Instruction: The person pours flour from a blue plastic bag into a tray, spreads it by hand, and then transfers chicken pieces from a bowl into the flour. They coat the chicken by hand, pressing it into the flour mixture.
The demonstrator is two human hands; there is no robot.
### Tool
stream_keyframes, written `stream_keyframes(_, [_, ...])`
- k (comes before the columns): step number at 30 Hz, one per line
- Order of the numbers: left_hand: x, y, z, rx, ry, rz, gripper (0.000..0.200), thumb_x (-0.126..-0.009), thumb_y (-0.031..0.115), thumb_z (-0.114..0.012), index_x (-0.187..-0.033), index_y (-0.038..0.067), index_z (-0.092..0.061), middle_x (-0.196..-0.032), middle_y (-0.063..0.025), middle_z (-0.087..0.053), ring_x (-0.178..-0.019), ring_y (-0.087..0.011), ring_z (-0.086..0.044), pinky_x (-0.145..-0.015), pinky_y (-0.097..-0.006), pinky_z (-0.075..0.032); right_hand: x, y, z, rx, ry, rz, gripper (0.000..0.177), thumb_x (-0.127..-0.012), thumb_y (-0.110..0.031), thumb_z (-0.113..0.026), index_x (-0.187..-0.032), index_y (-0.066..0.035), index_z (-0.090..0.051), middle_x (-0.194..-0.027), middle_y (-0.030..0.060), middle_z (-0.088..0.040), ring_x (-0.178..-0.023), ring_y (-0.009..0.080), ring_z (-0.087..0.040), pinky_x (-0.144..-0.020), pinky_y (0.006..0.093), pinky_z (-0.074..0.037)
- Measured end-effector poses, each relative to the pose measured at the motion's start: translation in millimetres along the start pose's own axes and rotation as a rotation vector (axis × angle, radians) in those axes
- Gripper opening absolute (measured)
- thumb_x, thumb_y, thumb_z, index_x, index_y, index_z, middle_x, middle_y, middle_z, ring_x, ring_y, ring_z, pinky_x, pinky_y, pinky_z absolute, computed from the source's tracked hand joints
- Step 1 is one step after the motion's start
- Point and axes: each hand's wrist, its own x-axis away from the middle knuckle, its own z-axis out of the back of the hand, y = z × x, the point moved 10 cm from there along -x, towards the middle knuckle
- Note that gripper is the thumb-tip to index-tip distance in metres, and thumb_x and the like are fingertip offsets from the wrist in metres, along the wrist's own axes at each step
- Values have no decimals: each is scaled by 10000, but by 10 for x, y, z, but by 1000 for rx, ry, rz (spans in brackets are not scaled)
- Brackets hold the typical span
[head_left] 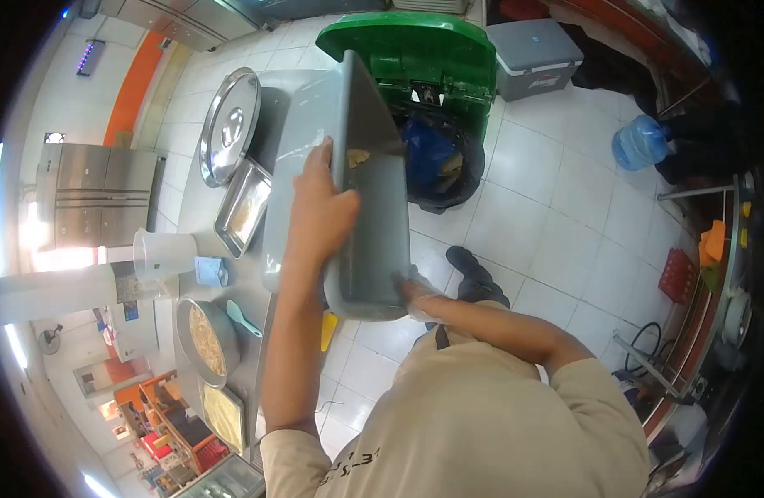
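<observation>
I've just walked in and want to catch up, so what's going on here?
A person is holding a grey tub at a tilt, with the left hand on its long side and the right hand at the corner nearest the body. A pale scrap is inside it. Just beyond is an open green bin lined with a black bag. A bowl of food sits on the metal table.

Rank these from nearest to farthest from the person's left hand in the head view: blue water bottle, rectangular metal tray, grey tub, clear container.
1. Grey tub: touching the left hand.
2. Rectangular metal tray: left of the hand.
3. Clear container: farther left.
4. Blue water bottle: far right.
</observation>
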Motion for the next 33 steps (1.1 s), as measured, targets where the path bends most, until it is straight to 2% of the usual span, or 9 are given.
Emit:
stream_keyframes(1, [-117,-117,-137,-11,3,7,710,-678,68,-499,-1365,-60,-372,-1389,-260,-405,-1317,-389,-363,-1129,-474,-183,-130,93,-61,-226,-19,-85,506,-908,-179,-472,-1383,-28,-382,-1335,261,-470,-1255,333,-453,-1048,386,-363])
stream_keyframes(3, [-371,-325,-525,-68,-62,10,704,-675,69,-501,-1353,-74,-377,-1405,-252,-390,-1331,-389,-344,-1124,-533,-153,-491,373,-252,-285,-137,-183,569,-962,-457,-387,-1360,-56,-455,-1360,140,-491,-1302,258,-403,-1075,353,-308])
stream_keyframes(5, [-444,-90,-578,-124,-62,85,717,-668,62,-515,-1356,-74,-366,-1419,-245,-375,-1358,-381,-305,-1112,-585,-129,-513,-74,-306,159,-154,350,405,-909,-134,-409,-1287,-42,-522,-1379,177,-462,-1240,310,-473,-1026,390,-385])
stream_keyframes(12, [-433,359,-595,-262,-21,-128,745,-660,63,-554,-1364,-60,-343,-1429,-228,-373,-1385,-354,-268,-1096,-621,-125,-575,-187,-184,-27,-26,319,354,-943,-186,-442,-1251,-49,-549,-1272,160,-553,-1175,277,-524,-948,378,-434])
stream_keyframes(16, [-614,65,-745,-225,-82,8,716,-660,63,-542,-1345,-54,-372,-1409,-232,-394,-1377,-357,-279,-1101,-612,-121,-887,31,-439,-429,-194,132,438,-972,-316,-391,-1293,-42,-510,-1299,168,-543,-1218,265,-496,-954,395,-422])
stream_keyframes(27, [-445,-91,-473,-125,12,85,692,-649,42,-554,-1320,-39,-406,-1337,-218,-452,-1294,-360,-392,-1097,-593,-162,-826,113,-363,-62,-158,125,399,-965,-240,-375,-1249,0,-521,-1234,177,-577,-1140,253,-541,-962,367,-406])
stream_keyframes(28, [-381,46,-316,-92,80,34,672,-662,9,-492,-1329,-25,-416,-1346,-243,-445,-1262,-440,-382,-1098,-420,-267,-894,118,-409,6,-112,196,401,-962,-248,-385,-1241,4,-524,-1211,175,-586,-1127,249,-546,-954,365,-410])
stream_keyframes(31, [-342,131,-225,-109,94,-25,665,-665,10,-497,-1325,-26,-423,-1335,-242,-452,-1241,-441,-398,-1093,-437,-270,-762,-5,-343,119,-112,130,504,-992,-378,-311,-1276,-16,-517,-1266,158,-570,-1194,254,-513,-966,370,-400])
stream_keyframes(33, [-371,-14,-381,-129,79,-12,666,-661,9,-499,-1323,-23,-435,-1331,-236,-456,-1240,-438,-400,-1091,-444,-269,-1299,436,-956,-235,-307,204,505,-999,-379,-305,-1268,-10,-521,-1255,170,-570,-1176,278,-521,-964,374,-399])
